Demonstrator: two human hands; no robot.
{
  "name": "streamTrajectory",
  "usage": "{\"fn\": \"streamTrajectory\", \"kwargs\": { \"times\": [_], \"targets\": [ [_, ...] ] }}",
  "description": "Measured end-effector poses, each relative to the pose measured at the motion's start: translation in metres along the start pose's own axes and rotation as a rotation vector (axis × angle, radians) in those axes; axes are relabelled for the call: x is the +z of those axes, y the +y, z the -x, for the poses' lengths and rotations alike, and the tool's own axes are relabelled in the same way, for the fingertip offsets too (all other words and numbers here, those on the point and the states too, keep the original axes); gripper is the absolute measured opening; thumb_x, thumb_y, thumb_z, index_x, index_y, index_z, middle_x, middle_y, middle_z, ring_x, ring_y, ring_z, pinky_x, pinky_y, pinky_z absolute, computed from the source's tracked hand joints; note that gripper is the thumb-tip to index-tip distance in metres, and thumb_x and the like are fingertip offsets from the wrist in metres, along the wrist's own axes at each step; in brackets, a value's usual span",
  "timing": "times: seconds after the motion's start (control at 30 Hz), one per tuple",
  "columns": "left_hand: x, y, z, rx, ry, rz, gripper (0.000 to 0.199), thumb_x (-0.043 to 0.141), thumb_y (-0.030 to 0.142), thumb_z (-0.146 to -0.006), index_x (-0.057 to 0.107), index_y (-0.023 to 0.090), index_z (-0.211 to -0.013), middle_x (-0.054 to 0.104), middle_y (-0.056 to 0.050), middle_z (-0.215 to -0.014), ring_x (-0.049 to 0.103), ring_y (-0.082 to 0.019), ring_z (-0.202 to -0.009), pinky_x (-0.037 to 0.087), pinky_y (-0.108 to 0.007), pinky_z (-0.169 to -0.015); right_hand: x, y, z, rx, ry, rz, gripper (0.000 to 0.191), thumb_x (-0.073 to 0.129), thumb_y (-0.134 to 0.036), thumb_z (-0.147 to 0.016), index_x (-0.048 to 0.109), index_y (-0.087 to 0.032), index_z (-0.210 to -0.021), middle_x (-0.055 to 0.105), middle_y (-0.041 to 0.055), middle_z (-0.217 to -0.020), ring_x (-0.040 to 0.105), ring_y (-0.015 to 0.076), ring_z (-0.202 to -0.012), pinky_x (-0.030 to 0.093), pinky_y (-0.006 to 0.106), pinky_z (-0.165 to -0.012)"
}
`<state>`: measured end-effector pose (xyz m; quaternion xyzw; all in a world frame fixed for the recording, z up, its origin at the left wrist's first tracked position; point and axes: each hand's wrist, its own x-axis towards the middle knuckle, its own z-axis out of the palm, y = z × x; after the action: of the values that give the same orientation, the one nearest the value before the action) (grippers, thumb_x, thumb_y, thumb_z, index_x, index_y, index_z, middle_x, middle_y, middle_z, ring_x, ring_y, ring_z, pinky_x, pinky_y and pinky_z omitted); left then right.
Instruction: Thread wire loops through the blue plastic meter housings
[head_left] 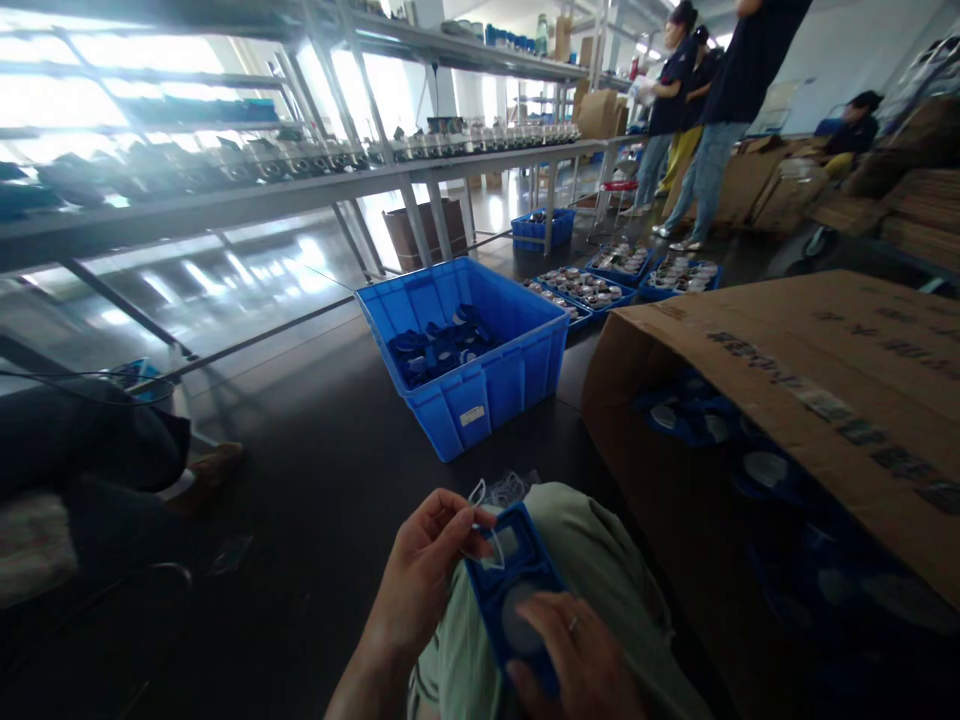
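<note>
A blue plastic part with a round grey disc and a smaller pale patch lies on the person's lap. My left hand pinches a thin white ring over the upper end of the part. Resting on the lower end, by the disc, is my right hand, with a ring on one finger; its fingers are bent and partly blurred. A tangle of clear, thin rings sits on the knee just beyond the part.
A blue crate with blue parts stands on the floor ahead. At the right, an open cardboard box holds more blue parts. Shelving runs along the left. Another person's leg is at the left; several people are farther back.
</note>
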<state>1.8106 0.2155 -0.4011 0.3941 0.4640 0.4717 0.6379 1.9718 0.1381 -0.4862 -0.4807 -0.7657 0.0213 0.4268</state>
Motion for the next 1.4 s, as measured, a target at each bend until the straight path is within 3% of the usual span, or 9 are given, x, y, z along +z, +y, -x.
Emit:
{"fn": "streamTrajectory", "kwargs": {
  "times": [0.07,0.13,0.27,0.4,0.5,0.7,0.83,1.03,1.4],
  "targets": [
    [0.001,-0.004,0.0,-0.018,-0.021,-0.016,0.018,0.065,0.031,-0.083,0.058,0.015,-0.079,0.069,-0.004,-0.082,0.057,-0.009,-0.061,0.043,-0.022,-0.06,-0.015,0.01,-0.009,0.123,0.044,-0.093,0.023,0.043,-0.032,-0.093,0.051,-0.024,-0.113,0.069,0.0074,-0.094,0.067,0.0226,-0.084,0.056,0.036,-0.071],
    [0.004,-0.006,0.001,-0.035,-0.041,-0.033,0.018,0.065,0.032,-0.084,0.06,0.015,-0.079,0.068,-0.003,-0.077,0.056,-0.009,-0.06,0.042,-0.021,-0.06,-0.03,0.021,-0.025,0.24,0.028,-0.18,0.033,0.046,-0.029,-0.091,0.047,-0.024,-0.124,0.064,0.0102,-0.112,0.062,0.0249,-0.104,0.054,0.041,-0.085],
    [0.01,-0.002,0.006,-0.076,-0.108,-0.004,0.017,0.068,0.03,-0.081,0.061,0.015,-0.076,0.066,-0.002,-0.069,0.057,-0.01,-0.057,0.042,-0.021,-0.058,-0.048,0.036,-0.07,0.261,-0.189,-0.438,0.052,0.046,-0.043,-0.093,0.039,-0.021,-0.139,0.046,0.012,-0.142,0.044,0.0255,-0.131,0.04,0.045,-0.107],
    [0.014,-0.001,0.013,-0.107,-0.109,0.032,0.016,0.069,0.03,-0.079,0.061,0.017,-0.075,0.068,-0.003,-0.065,0.059,-0.012,-0.054,0.041,-0.022,-0.055,-0.051,0.037,-0.093,0.355,-0.409,-0.667,0.031,0.055,-0.042,-0.089,0.066,-0.022,-0.11,0.071,0.0043,-0.104,0.065,0.0189,-0.098,0.052,0.032,-0.088],
    [0.011,-0.005,0.017,-0.103,-0.065,-0.031,0.015,0.07,0.031,-0.079,0.062,0.018,-0.08,0.069,-0.002,-0.067,0.06,-0.012,-0.058,0.044,-0.023,-0.059,-0.05,0.038,-0.091,0.506,-0.445,-0.752,0.027,0.056,-0.042,-0.089,0.073,-0.02,-0.087,0.071,0.0016,-0.075,0.066,0.0151,-0.071,0.05,0.025,-0.064],
    [0.001,-0.022,0.028,-0.043,0.123,-0.462,0.021,0.072,0.037,-0.072,0.067,0.02,-0.082,0.069,-0.002,-0.074,0.063,-0.017,-0.071,0.048,-0.026,-0.066,-0.052,0.055,-0.08,0.571,-0.431,-0.773,0.03,0.053,-0.043,-0.091,0.074,-0.022,-0.096,0.069,0.002,-0.077,0.062,0.0142,-0.071,0.046,0.025,-0.062],
    [-0.002,-0.027,0.041,-0.073,0.189,-0.713,0.023,0.065,0.045,-0.076,0.067,0.022,-0.081,0.07,-0.002,-0.079,0.065,-0.02,-0.076,0.048,-0.029,-0.071,-0.054,0.059,-0.08,0.573,-0.452,-0.707,0.021,0.062,-0.039,-0.085,0.074,-0.022,-0.089,0.069,0.0015,-0.08,0.061,0.0144,-0.073,0.044,0.026,-0.065],
    [-0.001,-0.033,0.046,-0.101,0.354,-0.677,0.035,0.059,0.055,-0.078,0.06,0.02,-0.073,0.061,0.001,-0.064,0.056,-0.017,-0.061,0.044,-0.025,-0.056,-0.035,0.054,-0.081,0.703,-0.413,-0.667,0.021,0.068,-0.038,-0.079,0.066,-0.018,-0.077,0.065,0.0007,-0.072,0.057,0.0138,-0.066,0.043,0.025,-0.06],
    [-0.003,-0.056,0.023,-0.066,0.536,-0.762,0.038,0.054,0.059,-0.079,0.055,0.021,-0.076,0.06,0.0,-0.064,0.057,-0.02,-0.06,0.043,-0.028,-0.055,0.006,0.056,-0.089,0.715,-0.314,-0.475,0.017,0.065,-0.034,-0.08,0.061,-0.019,-0.076,0.059,0.0002,-0.069,0.053,0.0142,-0.063,0.041,0.027,-0.06]
  ]
}}
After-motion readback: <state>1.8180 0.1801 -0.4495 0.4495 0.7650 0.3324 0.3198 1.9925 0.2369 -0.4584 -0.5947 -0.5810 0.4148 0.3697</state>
